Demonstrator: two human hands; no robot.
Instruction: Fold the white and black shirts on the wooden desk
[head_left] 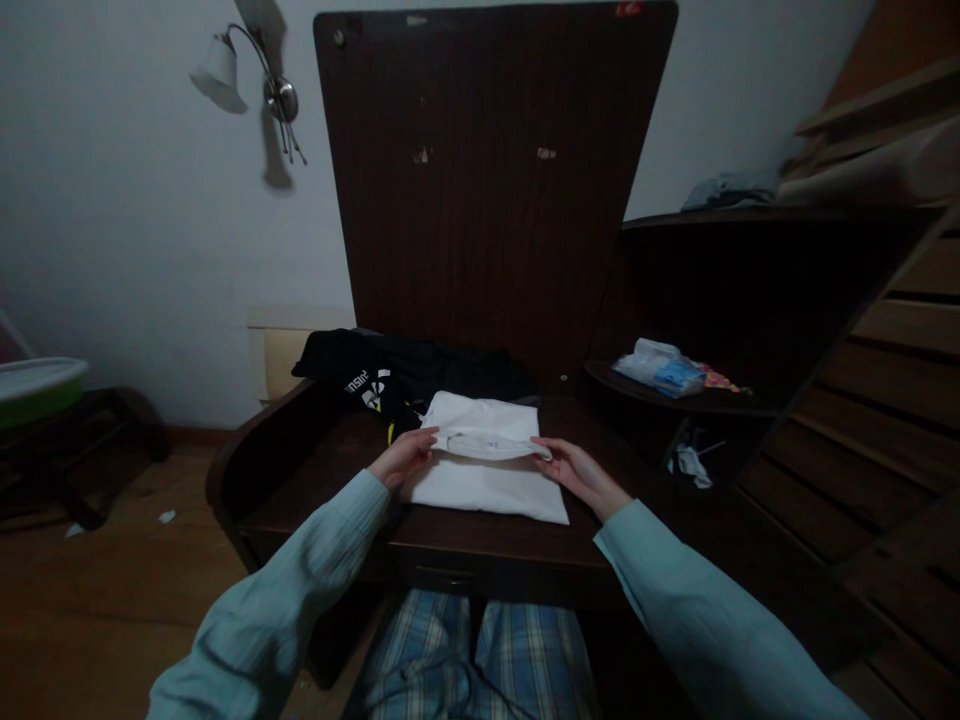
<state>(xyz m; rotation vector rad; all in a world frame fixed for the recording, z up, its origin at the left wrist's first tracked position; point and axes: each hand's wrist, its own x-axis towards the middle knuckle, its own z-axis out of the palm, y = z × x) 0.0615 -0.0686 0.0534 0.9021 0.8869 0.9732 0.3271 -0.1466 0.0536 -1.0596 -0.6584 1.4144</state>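
White shirt (487, 490), one, folded into a flat block; lies near the front edge of a dark wooden desk (300, 490), its collar (491, 447) spread across the upper part.

Left hand (406, 457): fingers pinched on the collar's left end. Right hand (574, 472): fingers pinched on the collar's right end. Hands apart, the shirt between them.

Black clothes (450, 368), heaped, with white lettering; directly behind the shirt, against a tall dark panel (487, 200).

Plastic pack (660, 370), white and blue; on a corner shelf (757, 402) to the right.

Wall lamp (217, 75), one, frosted shade; upper left.

Green tub (41, 395), pale top; on a low dark stand (45, 450), far left.
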